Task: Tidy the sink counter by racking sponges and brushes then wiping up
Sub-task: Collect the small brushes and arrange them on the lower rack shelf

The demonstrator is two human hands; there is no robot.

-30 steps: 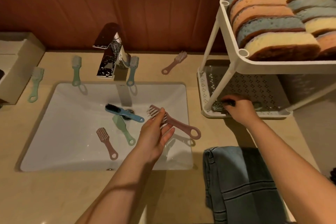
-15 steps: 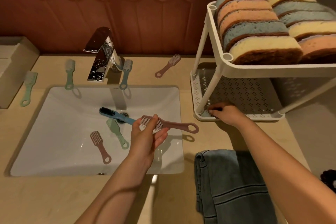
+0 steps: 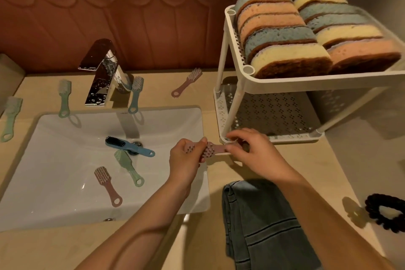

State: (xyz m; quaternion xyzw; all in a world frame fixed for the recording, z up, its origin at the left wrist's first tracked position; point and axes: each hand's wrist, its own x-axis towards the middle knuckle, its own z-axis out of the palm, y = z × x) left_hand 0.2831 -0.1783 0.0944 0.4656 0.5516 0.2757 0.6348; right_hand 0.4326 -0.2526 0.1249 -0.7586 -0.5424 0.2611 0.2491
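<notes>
While both hands share it, pink brush (image 3: 213, 149) lies crosswise off the rack's (image 3: 221, 114) front-left corner: left hand (image 3: 186, 160) pinches bristle end, right hand (image 3: 252, 151) pinches handle, nearer the rack.

My left hand (image 3: 186, 158) and right hand (image 3: 254, 151) meet on one brush (image 3: 215, 149), between the sink (image 3: 54, 182) on my left and the rack (image 3: 285, 85) on my right. Three brushes (image 3: 127, 165) lie in the sink. Behind it stands the tap (image 3: 103, 72), with four more brushes (image 3: 64, 98) on the counter (image 3: 306, 171) around it. Sponges (image 3: 282, 35) fill the rack's upper shelf. A towel (image 3: 263, 226) lies before the rack, a hair tie (image 3: 385, 212) to its right.
</notes>
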